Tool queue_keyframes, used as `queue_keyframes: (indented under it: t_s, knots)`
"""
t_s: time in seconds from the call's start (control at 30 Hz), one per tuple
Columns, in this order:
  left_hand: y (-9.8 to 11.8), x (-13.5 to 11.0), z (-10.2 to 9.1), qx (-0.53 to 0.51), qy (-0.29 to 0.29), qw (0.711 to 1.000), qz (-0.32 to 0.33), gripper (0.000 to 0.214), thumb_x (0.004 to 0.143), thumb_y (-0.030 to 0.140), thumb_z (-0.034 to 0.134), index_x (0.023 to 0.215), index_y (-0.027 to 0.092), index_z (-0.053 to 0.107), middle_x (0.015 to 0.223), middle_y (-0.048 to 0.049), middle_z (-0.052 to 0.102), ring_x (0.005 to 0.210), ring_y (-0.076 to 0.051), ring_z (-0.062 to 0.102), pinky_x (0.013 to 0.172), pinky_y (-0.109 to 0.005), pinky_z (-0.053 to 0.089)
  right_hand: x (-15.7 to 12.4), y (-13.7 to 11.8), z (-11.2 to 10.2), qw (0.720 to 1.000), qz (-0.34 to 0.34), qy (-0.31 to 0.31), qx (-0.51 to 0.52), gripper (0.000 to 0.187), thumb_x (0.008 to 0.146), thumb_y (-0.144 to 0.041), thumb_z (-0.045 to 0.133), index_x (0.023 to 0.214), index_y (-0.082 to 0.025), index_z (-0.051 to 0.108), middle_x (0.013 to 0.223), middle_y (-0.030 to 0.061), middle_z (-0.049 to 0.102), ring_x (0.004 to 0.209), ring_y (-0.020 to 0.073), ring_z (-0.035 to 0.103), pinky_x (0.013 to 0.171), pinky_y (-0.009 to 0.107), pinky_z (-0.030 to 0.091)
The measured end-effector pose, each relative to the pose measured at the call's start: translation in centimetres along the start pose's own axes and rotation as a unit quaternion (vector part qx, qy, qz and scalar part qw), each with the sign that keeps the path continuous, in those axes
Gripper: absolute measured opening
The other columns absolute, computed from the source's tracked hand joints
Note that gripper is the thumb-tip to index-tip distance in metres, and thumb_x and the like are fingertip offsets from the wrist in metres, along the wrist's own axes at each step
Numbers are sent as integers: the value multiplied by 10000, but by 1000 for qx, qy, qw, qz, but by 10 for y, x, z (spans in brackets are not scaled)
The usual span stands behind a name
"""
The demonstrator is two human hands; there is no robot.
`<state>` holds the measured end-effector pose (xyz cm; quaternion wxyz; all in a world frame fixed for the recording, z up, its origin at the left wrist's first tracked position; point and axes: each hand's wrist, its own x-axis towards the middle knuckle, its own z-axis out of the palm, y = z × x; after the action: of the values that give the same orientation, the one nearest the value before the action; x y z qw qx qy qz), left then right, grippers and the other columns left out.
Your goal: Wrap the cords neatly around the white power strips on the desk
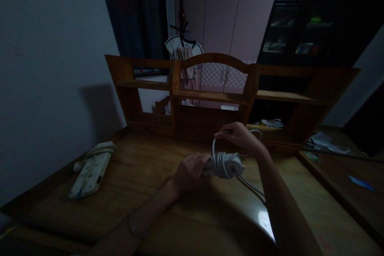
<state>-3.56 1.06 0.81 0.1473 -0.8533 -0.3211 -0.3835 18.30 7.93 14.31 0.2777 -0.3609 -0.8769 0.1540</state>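
My left hand (192, 170) grips one end of a white power strip (235, 165), held above the wooden desktop. Several turns of its grey-white cord (221, 165) wrap around the strip's middle. Above it, my right hand (237, 135) pinches a length of the same cord, which rises from the wraps to my fingers. A loop of cord shows behind my right wrist, and another stretch runs down behind that forearm. At the left of the desk lies a second white power strip (91, 172) with its cord wound around it.
A wooden shelf unit (211, 96) stands along the back of the desk (144, 168). Small items sit in its lower right compartment. To the right are a plastic bag (325, 143) and a blue packet (361, 183) on a lower surface. A wall borders the left side.
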Motion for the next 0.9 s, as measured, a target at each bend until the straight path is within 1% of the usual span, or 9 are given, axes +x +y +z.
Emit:
queue_keyframes:
  t_s: [0.1,0.17,0.27,0.37,0.53,0.63,0.73,0.83,0.9]
  knots:
    - [2,-1,0,-13,37,998,-51,817,809,519,619,1434,162,232,1208,-137,572,1043,-241,572,898,-364,464,0,4,1,1000,-3,3,-4,455,838,-580,559,863,-159,729,719,11,644,646,111,513,569,212,328]
    - [3,-1,1,-12,56,995,-82,892,801,517,631,1476,169,165,1275,-142,540,1085,-230,567,925,-345,459,1,9,2,1000,5,8,-16,490,843,-601,534,851,-148,722,705,16,629,629,111,493,557,218,313]
    - [2,0,1,-1,53,994,-99,889,808,525,621,1493,191,164,1337,-122,507,1148,-225,542,978,-339,436,2,16,5,999,16,18,-27,531,850,-622,502,828,-135,711,680,20,606,614,112,468,549,224,297]
    - [1,1,1,17,43,993,-106,863,818,532,605,1496,205,184,1330,-107,519,1155,-230,539,983,-345,433,4,20,9,999,22,17,-35,553,853,-631,486,801,-125,703,645,20,582,594,111,449,541,228,286]
    - [3,0,2,9,73,988,-135,832,834,474,605,1496,200,183,1357,-117,496,1173,-231,530,1000,-346,427,8,21,17,999,35,18,-32,546,852,-615,493,768,-116,697,645,33,596,609,120,484,538,223,288]
    - [5,1,2,-13,81,986,-143,783,836,436,610,1479,222,217,1352,-107,500,1190,-229,521,998,-347,434,8,23,19,998,40,7,-39,501,863,-567,502,788,-113,702,672,47,620,646,137,531,557,217,312]
    - [6,3,2,-43,94,981,-166,756,831,416,620,1462,235,246,1365,-99,488,1204,-225,513,1000,-347,437,8,23,21,997,45,-9,-68,365,886,-430,494,845,-137,707,746,52,660,719,158,587,598,212,346]
    - [7,7,2,-75,117,964,-225,761,809,411,643,1451,251,267,1369,-81,490,1191,-218,531,979,-342,457,10,22,25,987,64,-28,-143,264,874,-295,469,897,-184,706,841,48,688,807,171,625,634,209,366]
    - [6,9,3,-91,137,946,-278,764,788,421,662,1438,259,295,1356,-70,507,1176,-220,546,963,-344,472,12,19,30,979,78,-41,-184,254,868,-270,461,910,-207,703,888,54,696,843,184,641,647,217,374]
